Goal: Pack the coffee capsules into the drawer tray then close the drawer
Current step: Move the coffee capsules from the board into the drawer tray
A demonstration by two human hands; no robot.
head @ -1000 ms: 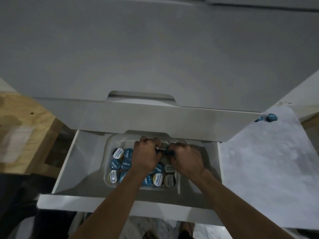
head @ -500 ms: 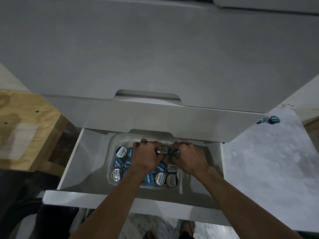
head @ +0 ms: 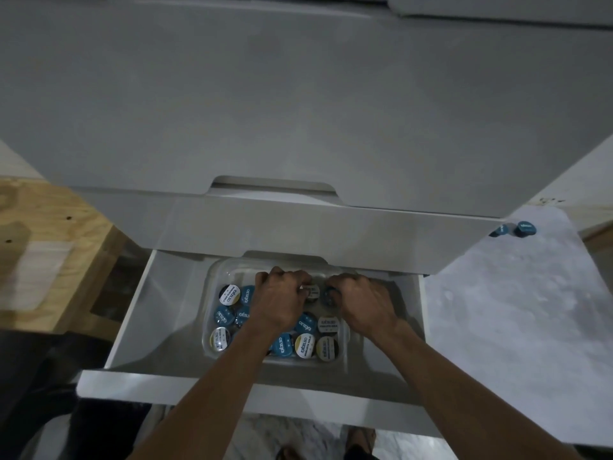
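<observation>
The white drawer (head: 139, 380) stands pulled out below the cabinet. Inside it sits a clear plastic tray (head: 209, 283) holding several coffee capsules (head: 304, 345) with blue, white and dark lids. Both hands reach into the tray's far end. My left hand (head: 282, 300) is curled with its fingers on a dark-lidded capsule (head: 311, 291). My right hand (head: 361, 302) is curled around a blue capsule (head: 330, 295) right beside it. The far row of the tray is partly hidden by my hands.
Two blue capsules (head: 517, 229) lie on the grey marbled floor (head: 514, 327) to the right of the cabinet. A closed upper drawer front (head: 298, 224) overhangs the open drawer. A plywood panel (head: 43, 247) stands at the left. My feet show below the drawer.
Both hands have stayed at the tray's far end and drawn slightly apart, exposing the dark-lidded capsule between them. The view has shifted a little.
</observation>
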